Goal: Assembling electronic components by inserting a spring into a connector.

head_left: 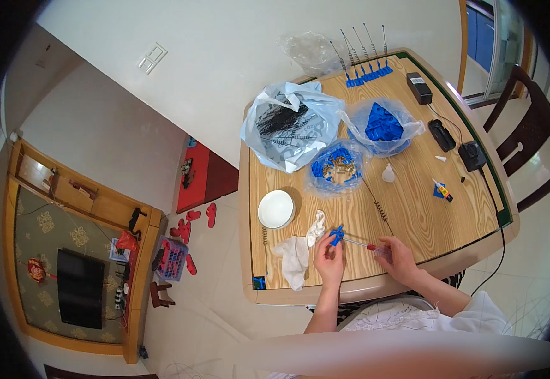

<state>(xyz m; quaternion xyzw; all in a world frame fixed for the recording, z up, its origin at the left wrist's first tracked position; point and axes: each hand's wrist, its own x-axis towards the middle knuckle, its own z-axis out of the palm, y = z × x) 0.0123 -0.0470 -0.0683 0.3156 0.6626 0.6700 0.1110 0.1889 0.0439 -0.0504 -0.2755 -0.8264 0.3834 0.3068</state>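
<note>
Two hands work over the counter [414,208]. The left hand [329,256] pinches a small blue part [337,235] in its grip. The right hand [399,256] clasps a screwdriver [358,242], its tip at the part.

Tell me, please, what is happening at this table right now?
A person sits at a wooden table. The left hand pinches a small blue plastic part, and the right hand holds a screwdriver whose tip meets that part. Beside the left hand lies a white cloth, with a white bowl behind it. Further back stand three bags: one of wire springs and two of blue parts. A row of finished-looking blue pieces with wires lines the far edge.
</note>
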